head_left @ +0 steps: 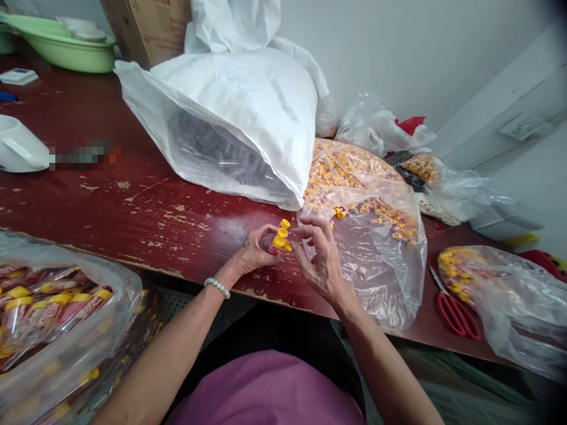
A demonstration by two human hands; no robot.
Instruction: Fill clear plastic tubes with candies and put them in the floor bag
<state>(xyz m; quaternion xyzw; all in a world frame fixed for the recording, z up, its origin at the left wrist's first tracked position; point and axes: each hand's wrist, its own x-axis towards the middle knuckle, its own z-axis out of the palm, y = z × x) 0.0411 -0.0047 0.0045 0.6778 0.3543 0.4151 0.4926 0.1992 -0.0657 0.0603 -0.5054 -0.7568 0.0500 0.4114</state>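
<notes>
In my left hand (257, 251), closed and wearing a bead bracelet at the wrist, is a small bundle of clear plastic tubes with yellow caps (279, 241). The caps point to the right, and a bit of red shows at the lower tube. My right hand (319, 257) hovers just right of the caps, thumb and fingers apart, with nothing visible in it. Whether its thumb touches the lowest cap, I cannot tell. A large white sack (248, 100) lies behind with its mouth open, showing clear tubes inside. Beside my right hand spreads a clear bag (381, 277) of yellow caps.
Red-handled scissors (457, 316) lie at the right, near another bag of yellow caps (456, 274). At lower left, a plastic bag (126, 283) holds filled, yellow-capped tubes. A white mug (20, 144) and a green basin (71, 53) stand on the worn red table (146, 218).
</notes>
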